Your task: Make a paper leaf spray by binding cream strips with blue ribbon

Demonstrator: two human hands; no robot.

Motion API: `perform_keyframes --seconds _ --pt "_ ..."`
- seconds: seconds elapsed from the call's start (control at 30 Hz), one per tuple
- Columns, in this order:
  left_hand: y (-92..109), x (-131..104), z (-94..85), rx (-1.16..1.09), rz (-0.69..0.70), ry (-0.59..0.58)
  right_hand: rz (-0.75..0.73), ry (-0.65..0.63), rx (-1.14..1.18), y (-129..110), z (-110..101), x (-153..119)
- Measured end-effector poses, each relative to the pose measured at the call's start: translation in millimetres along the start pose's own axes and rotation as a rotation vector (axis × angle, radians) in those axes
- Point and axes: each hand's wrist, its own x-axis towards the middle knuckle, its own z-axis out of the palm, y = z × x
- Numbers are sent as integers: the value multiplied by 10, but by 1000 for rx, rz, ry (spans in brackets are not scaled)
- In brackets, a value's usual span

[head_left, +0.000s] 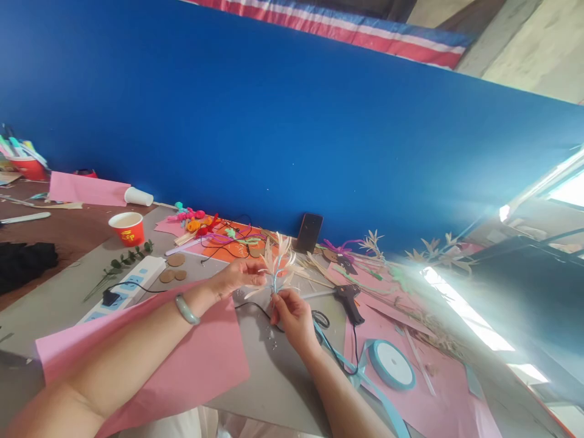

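A pale, cream-coloured flower with long thin petals [281, 260] stands upright between my hands above the grey table, with light blue wrapping on its stem. My right hand [292, 313] is closed on the lower stem. My left hand [241, 275], with a bracelet at the wrist, is at the flower's left side, fingers pinched on a petal. A black glue gun [349, 301] lies to the right of my right hand. Nearer the front right is a roll of light blue ribbon [393, 364], its loose end trailing across the table.
Pink paper [219, 359] lies under my left forearm. A power strip [132, 289], a red paper cup [126, 229] and wooden discs [176, 260] are at the left. A phone [309, 232] leans against the blue partition [274, 121]. Dried stems [429, 322] lie at the right.
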Motion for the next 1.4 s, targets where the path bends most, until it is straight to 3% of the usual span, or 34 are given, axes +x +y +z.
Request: perform_keyframes --seconds 0.1,0.37,0.67,0.83,1.17,1.3,1.4 --pt "10 -54 65 48 63 -25 -2 -28 -29 -18 12 -20" --pt "87 -78 165 215 252 74 8 -37 -60 -81 40 -50" --pt "-12 -40 178 29 125 139 39 -4 25 -51 33 -16" --pt "-15 -53 181 -34 43 96 44 -17 41 -98 30 -45" --pt "-52 -30 154 -100 51 54 64 -48 77 -65 4 -1" --pt "-103 75 34 -210 130 207 25 49 125 -51 -55 31" --pt "-180 153 -47 -244 63 340 0 114 144 -25 -100 57"
